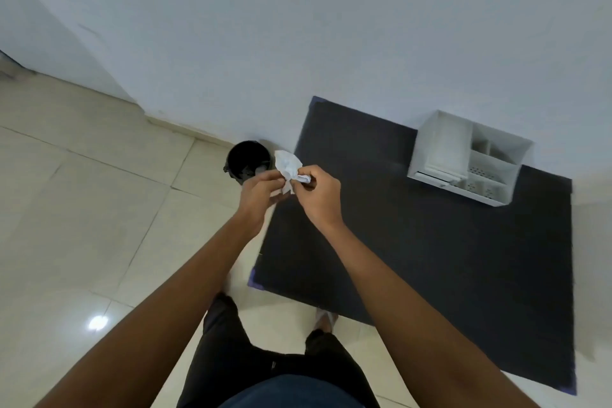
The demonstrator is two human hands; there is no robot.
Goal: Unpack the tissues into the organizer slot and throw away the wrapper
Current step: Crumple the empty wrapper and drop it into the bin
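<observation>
Both hands meet in front of the body over the left edge of a dark table, and between them is the wrapper [288, 165], a thin, crinkled white film bunched into an irregular, puffed shape that flares upward past the fingers. The left hand [256, 195] has its fingers curled in and pinches the lower left part of the crumpled film, while the right hand [319, 194] is closed around the opposite end, where the material is twisted into a small tight roll with a faint bluish tint showing at the fingertips. Just beyond the grip and slightly left of it, on the floor against the wall, stands a round black bin [246, 161] lined with a glossy black bag; pale scraps lie at its bottom. To the right of the grip and well apart from it, the organizer [440, 146] sits on the table [414, 258] near the wall: a white, hard-edged plastic box with one large smooth-walled slot on its left side and several smaller compartments on its right, some with perforated panels. What lies inside the large slot cannot be made out. The tabletop is matte, charcoal and flat. Below the arms the floor [82, 209] is glossy cream tile with thin grout lines, and the wall [298, 26] behind is plain white.
</observation>
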